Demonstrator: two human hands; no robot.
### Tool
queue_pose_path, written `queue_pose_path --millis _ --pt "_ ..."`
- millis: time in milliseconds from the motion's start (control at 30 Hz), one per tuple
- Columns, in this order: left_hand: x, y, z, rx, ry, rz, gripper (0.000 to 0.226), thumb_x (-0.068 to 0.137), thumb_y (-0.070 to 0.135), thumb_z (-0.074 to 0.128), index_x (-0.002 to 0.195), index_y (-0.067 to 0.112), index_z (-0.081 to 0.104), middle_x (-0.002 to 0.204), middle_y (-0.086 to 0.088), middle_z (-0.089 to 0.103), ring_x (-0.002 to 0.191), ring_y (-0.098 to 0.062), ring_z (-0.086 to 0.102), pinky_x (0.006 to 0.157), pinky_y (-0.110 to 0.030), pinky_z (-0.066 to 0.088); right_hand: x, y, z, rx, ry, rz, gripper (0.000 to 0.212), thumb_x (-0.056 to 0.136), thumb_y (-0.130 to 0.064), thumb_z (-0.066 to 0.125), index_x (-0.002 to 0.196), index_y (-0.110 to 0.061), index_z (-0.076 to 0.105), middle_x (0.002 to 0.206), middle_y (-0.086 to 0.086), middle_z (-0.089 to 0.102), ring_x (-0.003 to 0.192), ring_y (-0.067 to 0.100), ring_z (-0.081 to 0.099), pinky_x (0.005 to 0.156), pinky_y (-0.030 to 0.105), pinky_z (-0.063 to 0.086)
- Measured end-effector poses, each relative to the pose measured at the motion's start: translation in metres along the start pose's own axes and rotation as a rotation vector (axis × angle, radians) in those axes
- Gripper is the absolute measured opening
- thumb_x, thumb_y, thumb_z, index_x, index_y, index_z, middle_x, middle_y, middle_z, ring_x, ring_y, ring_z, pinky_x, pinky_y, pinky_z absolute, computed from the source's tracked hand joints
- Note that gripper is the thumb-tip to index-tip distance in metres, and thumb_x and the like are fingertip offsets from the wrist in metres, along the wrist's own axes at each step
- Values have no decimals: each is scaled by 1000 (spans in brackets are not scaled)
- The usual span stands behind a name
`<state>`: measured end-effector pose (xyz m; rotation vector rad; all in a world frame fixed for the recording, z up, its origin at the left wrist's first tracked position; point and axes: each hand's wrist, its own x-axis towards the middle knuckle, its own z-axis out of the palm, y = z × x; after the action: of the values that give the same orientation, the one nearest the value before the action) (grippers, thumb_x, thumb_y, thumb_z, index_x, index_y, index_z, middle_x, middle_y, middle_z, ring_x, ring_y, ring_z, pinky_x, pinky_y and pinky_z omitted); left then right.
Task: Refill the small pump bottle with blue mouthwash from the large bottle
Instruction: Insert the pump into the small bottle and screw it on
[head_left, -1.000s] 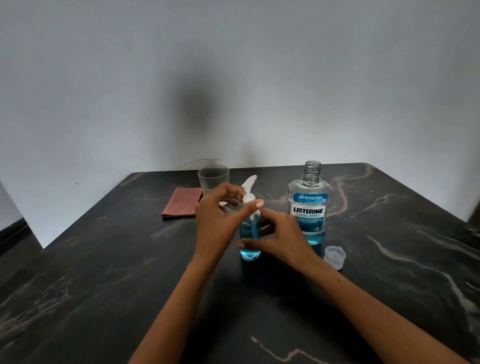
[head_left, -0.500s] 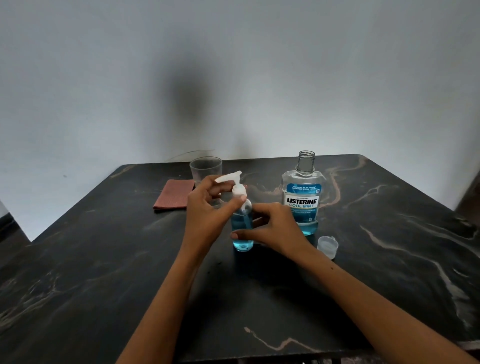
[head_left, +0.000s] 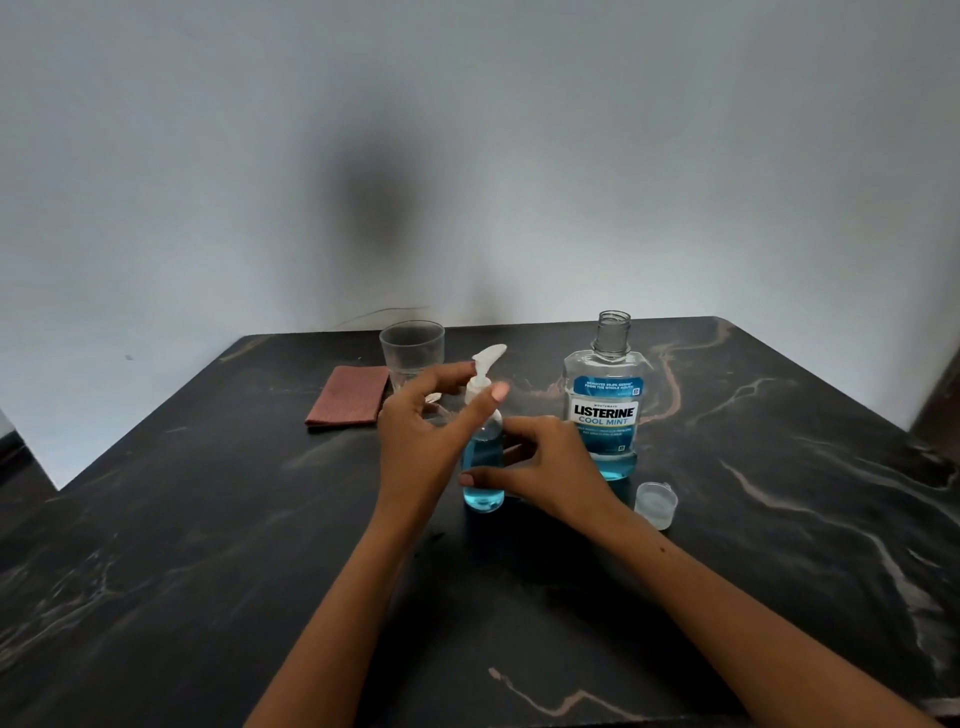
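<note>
The small clear pump bottle (head_left: 483, 467) stands upright in the middle of the dark marble table (head_left: 208, 519), mostly full of blue mouthwash. Its white pump head (head_left: 480, 371) sits on the neck, nozzle pointing up and right. My left hand (head_left: 426, 436) pinches the pump collar between thumb and fingers. My right hand (head_left: 545, 467) wraps the bottle's body from the right. The large Listerine bottle (head_left: 605, 400) stands uncapped just behind and to the right, with blue liquid low in it. Its clear cap (head_left: 656, 504) lies on the table near my right wrist.
A clear empty tumbler (head_left: 413, 353) stands at the back of the table, left of the pump bottle. A folded reddish cloth (head_left: 349, 396) lies beside it further left. A plain grey wall rises right behind the table's far edge.
The pump nozzle has swung from pointing left to pointing up and right under my left hand's fingers. My right hand stays around the bottle's body. The camera view has shifted slightly.
</note>
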<state>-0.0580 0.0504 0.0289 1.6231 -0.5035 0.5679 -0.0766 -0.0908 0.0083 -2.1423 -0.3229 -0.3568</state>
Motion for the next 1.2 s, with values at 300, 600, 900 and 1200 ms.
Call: queue_pose_path --millis 300,600,900,1200 --pt "1 2 -12 -135 -56 -28 19 82 10 68 98 21 71 91 12 74 90 -7 69 74 -16 53 0 0 -1 -3 0 2 48 64 -39 83 107 -22 70 97 -4 74 85 6 69 79 31 59" --pt "-1 1 -4 71 -14 76 28 69 23 81 92 13 67 88 7 70 82 -2 65 69 -9 48 0 0 -1 -6 5 -11 46 65 -39 82 105 -20 70 96 -5 74 86 5 69 79 31 59" --pt "1 4 -11 -68 -125 -22 27 77 23 72 103 26 64 98 11 70 92 0 68 75 -12 52 0 0 -1 -5 7 -7 45 63 -40 83 104 -23 71 92 -4 75 83 6 69 78 34 59" --pt "4 0 -10 -39 -103 20 22 75 26 72 95 19 67 88 9 72 85 -1 67 70 -10 50 0 -1 0 -20 5 -14 47 65 -40 83 106 -21 70 95 -4 74 85 6 69 78 33 59"
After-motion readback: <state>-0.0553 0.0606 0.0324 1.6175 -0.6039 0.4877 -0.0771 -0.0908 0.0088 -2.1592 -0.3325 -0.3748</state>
